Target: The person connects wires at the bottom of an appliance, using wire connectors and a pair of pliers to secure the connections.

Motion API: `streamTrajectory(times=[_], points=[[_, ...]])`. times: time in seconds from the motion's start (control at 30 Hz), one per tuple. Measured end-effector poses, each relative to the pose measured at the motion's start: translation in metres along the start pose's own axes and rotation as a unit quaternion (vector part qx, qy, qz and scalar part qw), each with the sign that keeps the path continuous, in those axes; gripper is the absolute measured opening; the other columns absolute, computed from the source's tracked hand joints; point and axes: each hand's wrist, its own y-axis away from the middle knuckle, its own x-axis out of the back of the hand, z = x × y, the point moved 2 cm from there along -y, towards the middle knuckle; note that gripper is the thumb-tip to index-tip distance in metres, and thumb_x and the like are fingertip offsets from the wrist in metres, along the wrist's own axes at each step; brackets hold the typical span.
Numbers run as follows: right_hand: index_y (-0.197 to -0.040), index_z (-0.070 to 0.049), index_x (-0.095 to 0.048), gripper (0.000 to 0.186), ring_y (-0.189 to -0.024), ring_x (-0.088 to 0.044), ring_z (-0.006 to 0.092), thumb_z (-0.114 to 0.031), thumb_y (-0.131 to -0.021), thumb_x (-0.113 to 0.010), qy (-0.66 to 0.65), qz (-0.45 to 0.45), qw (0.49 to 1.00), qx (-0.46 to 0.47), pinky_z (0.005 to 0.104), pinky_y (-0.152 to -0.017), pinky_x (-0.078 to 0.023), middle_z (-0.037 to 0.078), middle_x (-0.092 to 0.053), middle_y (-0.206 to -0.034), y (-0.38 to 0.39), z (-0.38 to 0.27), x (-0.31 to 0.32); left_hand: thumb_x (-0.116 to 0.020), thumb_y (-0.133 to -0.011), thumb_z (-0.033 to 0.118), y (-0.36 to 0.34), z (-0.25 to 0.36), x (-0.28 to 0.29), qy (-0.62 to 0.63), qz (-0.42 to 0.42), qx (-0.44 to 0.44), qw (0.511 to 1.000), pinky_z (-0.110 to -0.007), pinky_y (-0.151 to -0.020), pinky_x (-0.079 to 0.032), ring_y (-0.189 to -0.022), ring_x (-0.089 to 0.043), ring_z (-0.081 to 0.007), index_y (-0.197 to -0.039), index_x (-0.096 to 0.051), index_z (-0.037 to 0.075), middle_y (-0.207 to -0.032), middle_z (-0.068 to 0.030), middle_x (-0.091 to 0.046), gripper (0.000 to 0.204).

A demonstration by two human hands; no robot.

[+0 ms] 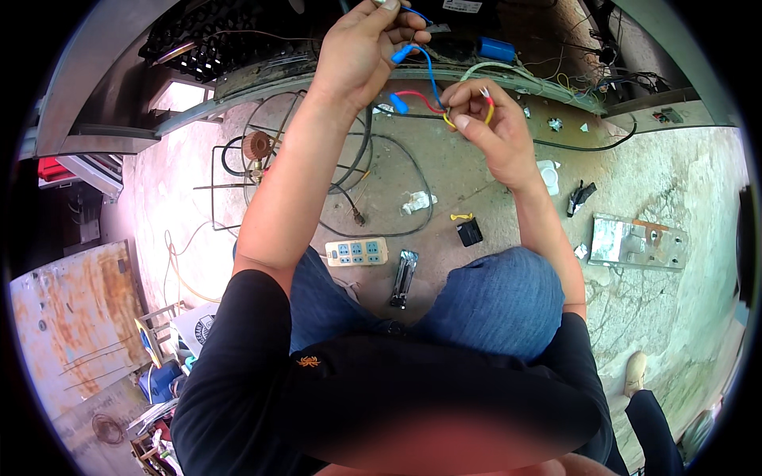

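Note:
At the top, under the edge of an open metal housing, my left hand (357,59) is closed with its fingertips pinched on a thin blue wire (418,14). Close below those fingers hangs a blue insulated connector (403,54), whose blue lead runs down to my right hand (498,139). That right hand is closed round a bunch of leads. From it a red wire (422,96) sticks out leftward, ending in another blue connector (398,104). A yellow wire (490,113) loops by its fingers to a bare end.
Inside the housing lies a blue cylinder (497,49). On the floor are a power strip (356,252), a silver-and-black packet (404,279), a small black box (469,232), a metal plate (619,240) and looping black cable (429,186). Another person's shoe (635,373) shows at lower right.

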Motion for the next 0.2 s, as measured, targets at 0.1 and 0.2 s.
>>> streamTrajectory(times=[0.1, 0.2], points=[[-0.119, -0.002, -0.063, 0.030, -0.096, -0.056, 0.0114, -0.012, -0.092, -0.070, 0.079, -0.018, 0.997, 0.011, 0.0285, -0.086, -0.046, 0.006, -0.062, -0.116, 0.002, -0.003, 0.002, -0.054, -0.110, 0.023, 0.002, -0.001, -0.002, -0.015, -0.014, 0.000, 1.000, -0.033, -0.080, -0.055, -0.087, -0.068, -0.0201, -0.112, -0.059, 0.010, -0.096, -0.0070, -0.067, 0.014], [-0.141, -0.004, -0.056, 0.053, -0.096, -0.055, 0.0108, -0.011, -0.091, -0.070, 0.197, -0.050, 0.979, -0.010, 0.0280, -0.087, -0.047, 0.006, -0.061, -0.119, 0.006, -0.017, 0.001, -0.055, -0.109, 0.026, 0.002, -0.004, -0.001, -0.057, -0.037, 0.001, 0.998, -0.034, -0.085, -0.054, -0.091, -0.068, -0.0206, -0.114, -0.059, 0.010, -0.098, -0.0071, -0.068, 0.017]])
